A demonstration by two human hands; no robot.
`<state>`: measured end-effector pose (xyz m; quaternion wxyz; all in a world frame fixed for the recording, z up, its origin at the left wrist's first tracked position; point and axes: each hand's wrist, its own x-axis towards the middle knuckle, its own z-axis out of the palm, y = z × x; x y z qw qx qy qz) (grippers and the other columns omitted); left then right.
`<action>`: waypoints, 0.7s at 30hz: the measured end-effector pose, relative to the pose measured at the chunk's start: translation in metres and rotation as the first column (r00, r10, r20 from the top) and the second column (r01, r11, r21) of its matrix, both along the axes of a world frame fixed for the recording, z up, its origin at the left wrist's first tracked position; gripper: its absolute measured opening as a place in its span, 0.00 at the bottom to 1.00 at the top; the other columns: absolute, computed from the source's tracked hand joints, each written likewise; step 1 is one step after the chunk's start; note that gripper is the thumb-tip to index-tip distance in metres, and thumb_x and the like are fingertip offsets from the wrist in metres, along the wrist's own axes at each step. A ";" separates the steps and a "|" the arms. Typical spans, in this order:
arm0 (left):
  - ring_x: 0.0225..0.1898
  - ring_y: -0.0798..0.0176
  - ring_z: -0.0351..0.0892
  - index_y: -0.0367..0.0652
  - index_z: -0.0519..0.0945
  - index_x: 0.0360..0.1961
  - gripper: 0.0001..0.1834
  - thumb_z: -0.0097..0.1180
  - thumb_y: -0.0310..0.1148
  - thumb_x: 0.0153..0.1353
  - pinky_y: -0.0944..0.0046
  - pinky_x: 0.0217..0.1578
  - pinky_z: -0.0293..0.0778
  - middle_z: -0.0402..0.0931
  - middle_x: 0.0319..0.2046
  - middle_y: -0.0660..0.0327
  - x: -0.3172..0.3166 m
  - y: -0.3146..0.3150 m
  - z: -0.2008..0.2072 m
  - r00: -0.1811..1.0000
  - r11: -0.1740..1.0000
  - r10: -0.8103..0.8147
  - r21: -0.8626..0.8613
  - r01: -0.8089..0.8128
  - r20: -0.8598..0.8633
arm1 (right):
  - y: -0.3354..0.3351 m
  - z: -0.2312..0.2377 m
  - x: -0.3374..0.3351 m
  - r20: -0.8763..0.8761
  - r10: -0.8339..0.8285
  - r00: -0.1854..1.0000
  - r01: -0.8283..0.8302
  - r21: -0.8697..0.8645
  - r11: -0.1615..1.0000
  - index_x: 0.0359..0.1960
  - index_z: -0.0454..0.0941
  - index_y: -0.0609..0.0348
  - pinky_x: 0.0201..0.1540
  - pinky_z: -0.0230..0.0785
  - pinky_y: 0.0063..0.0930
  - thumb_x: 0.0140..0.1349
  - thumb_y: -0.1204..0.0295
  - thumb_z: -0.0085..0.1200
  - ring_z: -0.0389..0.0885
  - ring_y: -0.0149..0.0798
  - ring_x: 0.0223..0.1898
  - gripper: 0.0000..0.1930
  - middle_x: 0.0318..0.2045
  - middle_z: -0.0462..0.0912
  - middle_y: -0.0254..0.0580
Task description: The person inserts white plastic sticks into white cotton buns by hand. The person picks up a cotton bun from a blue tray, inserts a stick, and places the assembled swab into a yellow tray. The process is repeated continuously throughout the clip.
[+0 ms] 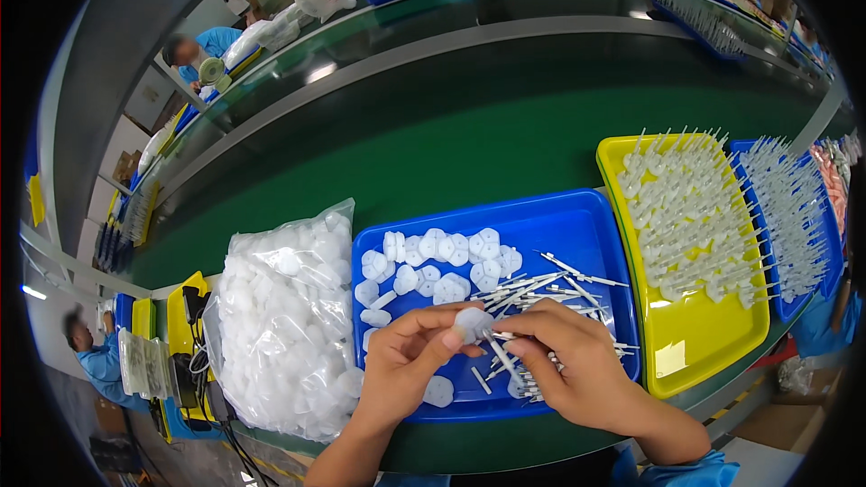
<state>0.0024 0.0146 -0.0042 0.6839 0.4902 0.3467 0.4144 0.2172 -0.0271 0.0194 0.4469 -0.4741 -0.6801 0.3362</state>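
Observation:
Over the blue tray, my left hand is closed, pinching a white flower-shaped plastic piece between thumb and fingers. My right hand is closed on a thin white rod, one end of which is close to the flower-shaped piece. Whether the two touch is hard to tell behind the fingers. Several more white flower-shaped pieces lie in the left part of the tray. A loose heap of white rods with metal tips fills its right part, partly hidden under my right hand.
Left of the blue tray stands a clear plastic bag full of white pieces. A yellow tray on the right holds rows of upright rods on white bases; another blue tray beyond it is similar. Green conveyor belt runs behind. Co-workers sit farther off.

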 end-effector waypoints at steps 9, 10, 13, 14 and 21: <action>0.54 0.54 0.80 0.31 0.80 0.48 0.10 0.58 0.23 0.68 0.51 0.55 0.81 0.78 0.55 0.44 -0.002 -0.001 -0.002 0.976 0.998 -0.038 -0.035 0.047 0.215 | 0.002 0.006 0.002 0.045 0.020 0.999 -0.015 -0.112 0.994 0.39 0.81 0.62 0.26 0.72 0.35 0.64 0.73 0.60 0.84 0.48 0.24 0.05 0.26 0.84 0.49; 0.54 0.55 0.80 0.31 0.80 0.48 0.10 0.59 0.22 0.66 0.52 0.55 0.79 0.78 0.55 0.44 -0.003 -0.001 -0.004 0.979 0.999 -0.039 -0.027 0.045 0.200 | 0.002 0.007 0.003 0.034 0.034 0.999 -0.029 -0.147 0.989 0.38 0.81 0.61 0.25 0.72 0.34 0.65 0.73 0.60 0.84 0.48 0.23 0.06 0.25 0.84 0.48; 0.55 0.56 0.79 0.31 0.81 0.47 0.12 0.62 0.18 0.62 0.54 0.57 0.76 0.78 0.54 0.45 -0.004 -0.002 -0.007 0.992 0.997 -0.036 0.079 0.026 0.118 | 0.002 0.008 0.004 0.028 0.031 0.999 -0.025 -0.183 0.983 0.37 0.81 0.61 0.23 0.70 0.34 0.66 0.72 0.59 0.82 0.46 0.19 0.06 0.21 0.83 0.48; 0.56 0.56 0.79 0.32 0.81 0.47 0.13 0.63 0.16 0.60 0.55 0.58 0.75 0.78 0.54 0.46 -0.002 -0.003 -0.008 0.997 0.985 -0.028 0.170 0.016 0.066 | 0.002 0.007 0.004 0.011 0.038 0.999 -0.036 -0.194 0.980 0.37 0.80 0.61 0.23 0.70 0.35 0.66 0.72 0.59 0.82 0.46 0.19 0.06 0.20 0.82 0.48; 0.57 0.54 0.78 0.32 0.82 0.48 0.17 0.64 0.11 0.56 0.54 0.59 0.73 0.78 0.54 0.46 0.002 -0.003 -0.005 0.998 0.937 -0.054 0.344 0.059 -0.024 | 0.003 0.004 0.005 -0.026 0.079 0.997 -0.083 -0.202 0.976 0.38 0.78 0.62 0.22 0.68 0.38 0.67 0.71 0.58 0.81 0.48 0.18 0.06 0.19 0.81 0.48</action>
